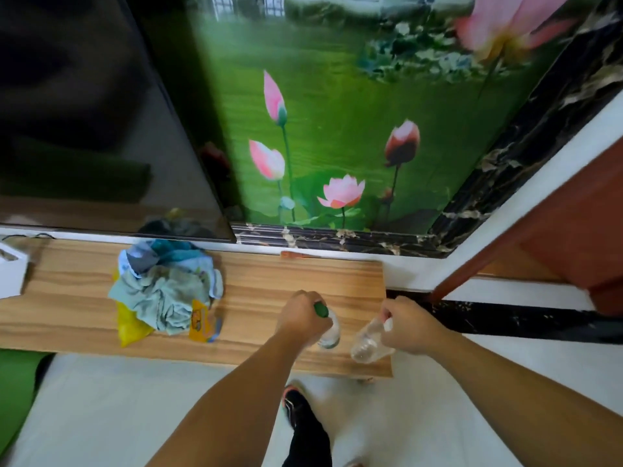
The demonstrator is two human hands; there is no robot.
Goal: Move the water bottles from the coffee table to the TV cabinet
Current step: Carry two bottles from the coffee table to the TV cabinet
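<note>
Two clear plastic water bottles are at the right end of the wooden TV cabinet (256, 291). My left hand (300, 318) grips the green-capped bottle (329, 333) by its top; the bottle stands upright on the cabinet surface. My right hand (409, 326) holds the second clear bottle (367, 342) by its neck, tilted toward the left, with its base near the cabinet's front right corner. Whether this bottle touches the wood I cannot tell.
A heap of crumpled cloths and a yellow bag (165, 294) lies left of the bottles. A white box (11, 271) sits at the far left. The black TV screen (84, 112) hangs behind. A red-brown door (556, 237) stands at right. My shoe (296, 404) is on the pale floor.
</note>
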